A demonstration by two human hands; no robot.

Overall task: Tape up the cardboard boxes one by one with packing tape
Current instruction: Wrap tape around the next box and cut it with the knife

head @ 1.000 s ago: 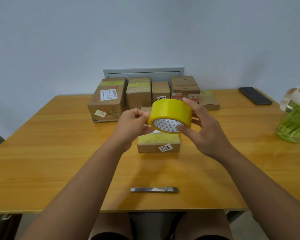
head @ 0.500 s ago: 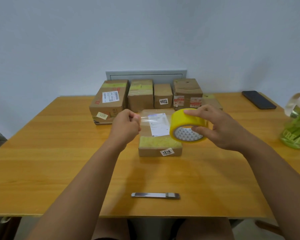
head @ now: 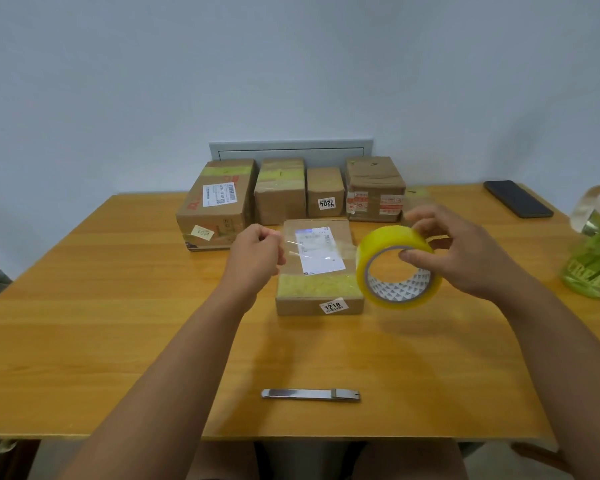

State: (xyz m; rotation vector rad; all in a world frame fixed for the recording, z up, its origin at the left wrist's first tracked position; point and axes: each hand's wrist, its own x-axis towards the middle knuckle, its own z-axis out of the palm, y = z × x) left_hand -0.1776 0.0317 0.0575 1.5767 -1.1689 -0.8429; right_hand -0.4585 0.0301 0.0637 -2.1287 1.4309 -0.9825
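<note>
A plain room used as a small parcel-packing station was suggested. A wooden table (head: 84,306) was set against a bare pale wall (head: 291,64). 5 labelled cardboard boxes (head: 219,202) were lined up at its back edge, and a phone (head: 517,198) was laid at the far right corner.

We read "1218" on the sticker (head: 333,305) fronting the nearest box (head: 319,268), "7204" upside down on a small rear box (head: 325,192), and "CREAM" across the green jug (head: 594,258).
</note>
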